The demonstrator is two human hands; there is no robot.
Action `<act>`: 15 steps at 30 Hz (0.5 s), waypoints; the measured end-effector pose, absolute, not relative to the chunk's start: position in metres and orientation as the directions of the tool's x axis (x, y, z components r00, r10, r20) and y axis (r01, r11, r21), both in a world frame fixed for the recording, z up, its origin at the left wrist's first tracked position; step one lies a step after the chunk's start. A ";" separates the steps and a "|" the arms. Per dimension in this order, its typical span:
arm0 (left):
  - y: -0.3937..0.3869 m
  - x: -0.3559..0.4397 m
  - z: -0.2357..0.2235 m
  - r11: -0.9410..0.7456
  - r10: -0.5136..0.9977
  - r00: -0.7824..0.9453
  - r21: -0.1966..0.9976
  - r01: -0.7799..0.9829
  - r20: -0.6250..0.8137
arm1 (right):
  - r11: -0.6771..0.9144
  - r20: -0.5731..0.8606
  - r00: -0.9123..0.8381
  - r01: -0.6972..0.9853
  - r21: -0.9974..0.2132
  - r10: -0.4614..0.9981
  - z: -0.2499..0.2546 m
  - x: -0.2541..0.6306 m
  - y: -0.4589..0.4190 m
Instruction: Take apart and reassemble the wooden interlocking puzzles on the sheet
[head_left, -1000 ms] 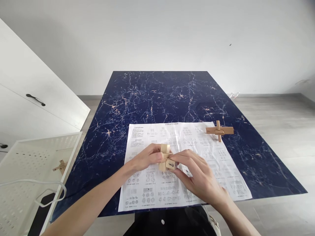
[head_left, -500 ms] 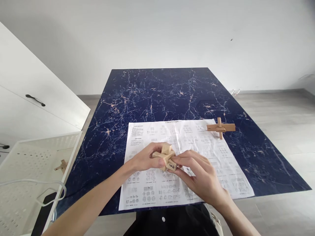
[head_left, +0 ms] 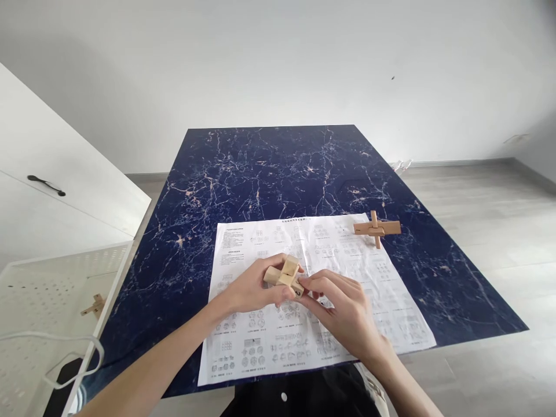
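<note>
Above a printed instruction sheet (head_left: pixel 243 359), a pale wooden burr puzzle (head_left: pixel 288 267) of interlocking blocks is between my two hands. My left hand (head_left: pixel 260 286) is closed around its left side, with the thumb along the near face. At its right end, my right hand (head_left: pixel 343 301) pinches a block that bears a dark number, partly covered by the fingers. The sheet lies creased on the blue table and shows small diagrams. A browner wooden cross-shaped puzzle (head_left: pixel 377 228) rests at the sheet's far right corner, apart from both hands.
The dark blue marble-patterned table (head_left: pixel 269 174) stands near a white wall. To the left are a white cabinet (head_left: pixel 78 156) and a white perforated bin (head_left: pixel 43 289) holding another wooden piece (head_left: pixel 94 306). A white cable (head_left: pixel 52 336) crosses the bin.
The whole view has shifted slightly. The burr puzzle has turned a little in my hands, and its numbered block now shows less of its mark. Both hands still hold it.
</note>
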State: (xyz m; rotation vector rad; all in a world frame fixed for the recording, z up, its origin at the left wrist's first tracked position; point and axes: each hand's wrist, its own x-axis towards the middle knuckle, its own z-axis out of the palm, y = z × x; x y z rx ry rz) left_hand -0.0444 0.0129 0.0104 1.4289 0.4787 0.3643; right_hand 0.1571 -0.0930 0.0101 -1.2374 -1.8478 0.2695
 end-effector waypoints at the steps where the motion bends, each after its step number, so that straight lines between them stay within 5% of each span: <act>1: 0.013 -0.045 0.011 0.091 0.537 0.838 0.994 0.054 -0.095 | 0.459 0.509 -0.120 0.636 -0.620 0.853 0.009 0.157 -0.093; 8: 0.009 -0.042 0.015 0.034 0.741 0.665 0.995 0.093 -0.087 | 0.273 0.312 0.013 0.450 -0.850 0.950 0.008 0.155 -0.093; 15: 0.003 -0.040 0.013 -0.048 0.646 0.763 0.997 0.061 -0.015 | 0.244 0.235 -0.070 0.380 -0.892 0.969 0.011 0.153 -0.082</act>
